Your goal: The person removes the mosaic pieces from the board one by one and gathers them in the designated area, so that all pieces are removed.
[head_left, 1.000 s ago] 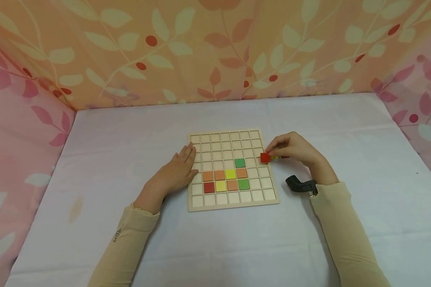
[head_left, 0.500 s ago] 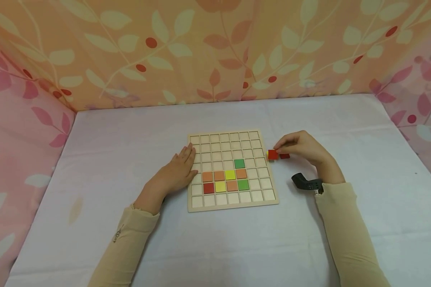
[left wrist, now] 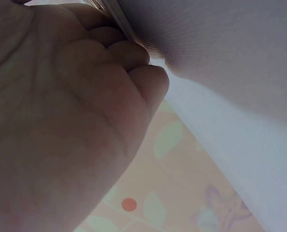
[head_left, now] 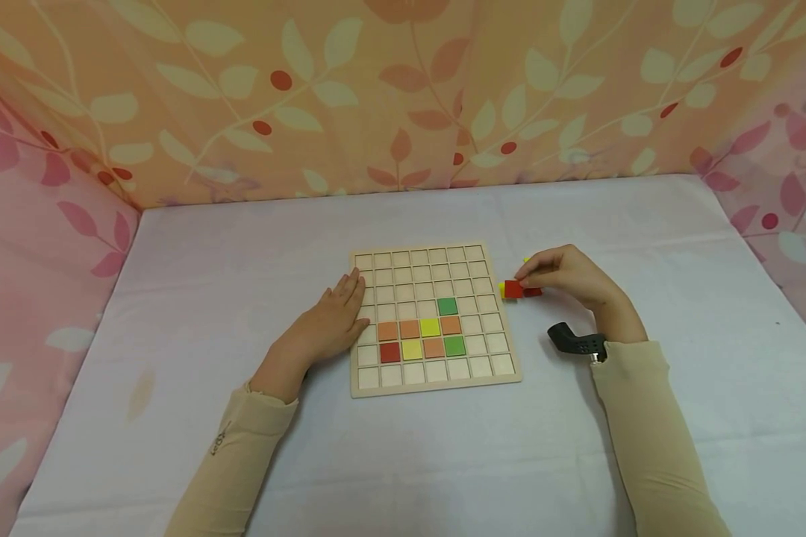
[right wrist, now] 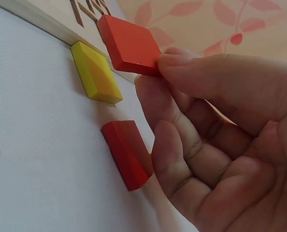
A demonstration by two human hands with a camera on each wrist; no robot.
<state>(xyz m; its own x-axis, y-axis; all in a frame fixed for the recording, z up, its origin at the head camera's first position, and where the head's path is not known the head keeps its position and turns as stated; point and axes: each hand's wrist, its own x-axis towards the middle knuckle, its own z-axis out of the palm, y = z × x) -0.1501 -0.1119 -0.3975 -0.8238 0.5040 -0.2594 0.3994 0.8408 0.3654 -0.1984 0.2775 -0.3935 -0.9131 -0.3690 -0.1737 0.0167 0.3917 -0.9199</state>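
Observation:
A wooden grid board [head_left: 416, 377] lies on the table, with several orange, yellow, red and green square tiles in its lower cells. My left hand [head_left: 325, 317] rests on the board's left edge, fingers straight; the left wrist view shows mostly its palm [left wrist: 61, 111]. Just off the board's right edge, my right hand [head_left: 567, 276] pinches a red square tile [right wrist: 131, 46] between thumb and finger, raised above the table. Beneath it a yellow tile [right wrist: 95, 72] lies beside the board, and a second red tile [right wrist: 126, 152] lies nearer the curled fingers. Another yellow tile [head_left: 527, 260] peeks out behind the hand.
White cloth covers the table [head_left: 403, 462]. Floral curtains [head_left: 403, 97] stand behind it and at both sides. A black curved device [head_left: 574, 341] is attached at the right wrist.
With the red tile in its pinch, my right hand has shifted right, from over the board's edge to just beyond it. The left hand stays on the board; the tiles in the cells look unchanged.

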